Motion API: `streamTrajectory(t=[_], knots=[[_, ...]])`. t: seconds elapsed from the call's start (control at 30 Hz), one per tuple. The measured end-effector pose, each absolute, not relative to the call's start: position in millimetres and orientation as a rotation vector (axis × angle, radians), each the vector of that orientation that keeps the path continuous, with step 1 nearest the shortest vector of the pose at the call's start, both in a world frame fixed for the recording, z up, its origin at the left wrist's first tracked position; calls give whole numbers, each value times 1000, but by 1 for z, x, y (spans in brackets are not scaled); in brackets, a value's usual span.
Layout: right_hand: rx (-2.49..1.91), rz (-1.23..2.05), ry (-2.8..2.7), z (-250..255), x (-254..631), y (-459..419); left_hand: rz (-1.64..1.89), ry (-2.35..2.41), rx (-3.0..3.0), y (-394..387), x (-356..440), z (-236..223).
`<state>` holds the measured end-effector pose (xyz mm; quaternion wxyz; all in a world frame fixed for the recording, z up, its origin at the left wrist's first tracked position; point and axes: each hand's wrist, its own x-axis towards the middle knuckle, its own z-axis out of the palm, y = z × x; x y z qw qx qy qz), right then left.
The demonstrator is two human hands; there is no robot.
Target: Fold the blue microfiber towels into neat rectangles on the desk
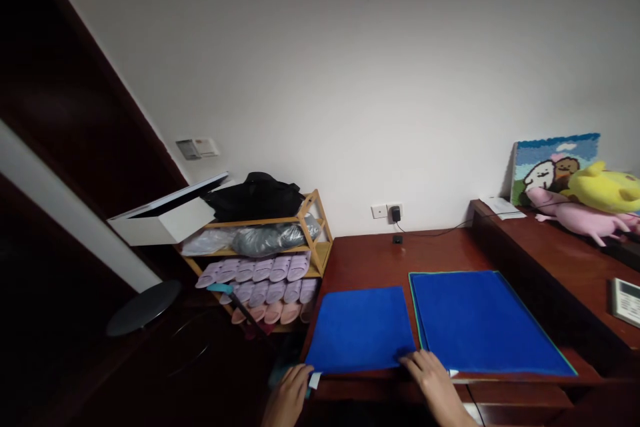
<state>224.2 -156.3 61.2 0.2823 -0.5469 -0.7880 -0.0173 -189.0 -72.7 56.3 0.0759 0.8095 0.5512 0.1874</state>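
A flat blue cloth (361, 328) lies at the front of the reddish-brown wooden table. My left hand (290, 392) is closed at its near left corner, right by a small white tag (315, 380). At the near right corner, the closed fingers of my right hand (426, 379) grip the cloth's edge, where a small dark fold shows. Both thumbs are mostly hidden. To the right lies a larger blue cloth stack (487, 323) with a thin green edge along its far and side borders; another white tag (453, 373) sticks out at its near edge, beside my right hand.
A wooden rack (320, 257) with rows of slippers (270, 268) and a black bag (256, 197) stands left of the table. A black plug (395, 213) trails a cable along the wall. Plush toys (583, 219) sit on a raised ledge at right. A round stool (144, 309) stands far left.
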Motion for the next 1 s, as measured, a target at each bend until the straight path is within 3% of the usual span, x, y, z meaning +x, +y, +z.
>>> streamTrajectory(t=[0.2,0.4,0.53,0.7,1.0], knots=[[-1306,-195,-2100,164,273,-167,1066,1571,2425,-86,-168,166],[-1354,-443,-2092,246,348,-200,1159,1438,2566,-90,-108,272],[-1480,-443,-2071,267,403,-214,1041,1182,2604,-79,-47,292],[-1662,-173,-1961,274,468,-195,850,980,2571,-42,40,300],[-1657,-437,-1633,312,553,-145,1276,774,2656,9,155,333]])
